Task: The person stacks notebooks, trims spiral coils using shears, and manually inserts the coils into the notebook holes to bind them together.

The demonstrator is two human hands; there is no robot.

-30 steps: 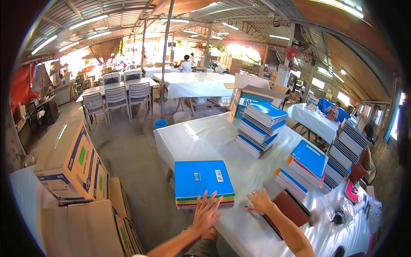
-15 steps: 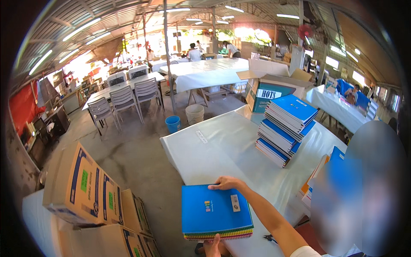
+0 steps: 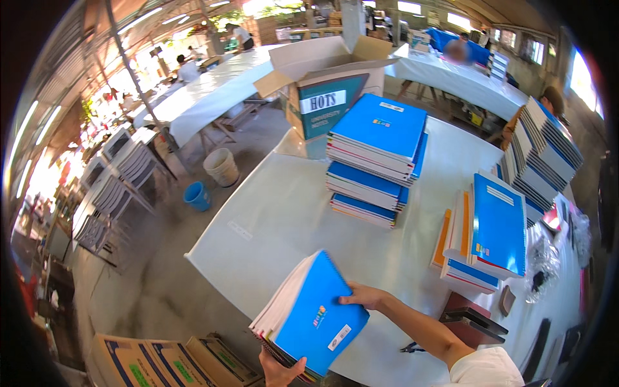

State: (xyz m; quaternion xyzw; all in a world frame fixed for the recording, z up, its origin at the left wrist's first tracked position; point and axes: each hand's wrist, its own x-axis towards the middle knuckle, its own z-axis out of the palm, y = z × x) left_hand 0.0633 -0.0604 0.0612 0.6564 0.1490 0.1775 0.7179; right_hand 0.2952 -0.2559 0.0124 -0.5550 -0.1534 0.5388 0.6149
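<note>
Several blue-covered spiral notebooks [image 3: 316, 306] are gripped together in a tilted stack near the table's front edge. My left hand [image 3: 282, 370] closes round the lower edge, thumb on the blue cover. My right hand [image 3: 365, 296] grips the right edge, its fingers partly hidden. White page edges fan out on the stack's left side, and coloured spiral bindings show below. Beyond my hands, a tall pile of blue notebooks [image 3: 380, 132] stands on the white-covered table [image 3: 277, 226], its layers turned different ways.
An open cardboard box [image 3: 338, 71] stands behind the pile. At right are more notebooks [image 3: 500, 222], a leaning notebook pile [image 3: 545, 145], crumpled clear plastic [image 3: 543, 264] and pliers [image 3: 411, 347]. Cartons [image 3: 155, 361] sit at lower left. Two buckets [image 3: 197, 196] stand on the floor.
The view has swung to the right. The held notebooks have gone from lying nearly flat to tilted, with their page edges fanned; both hands still grip them.
</note>
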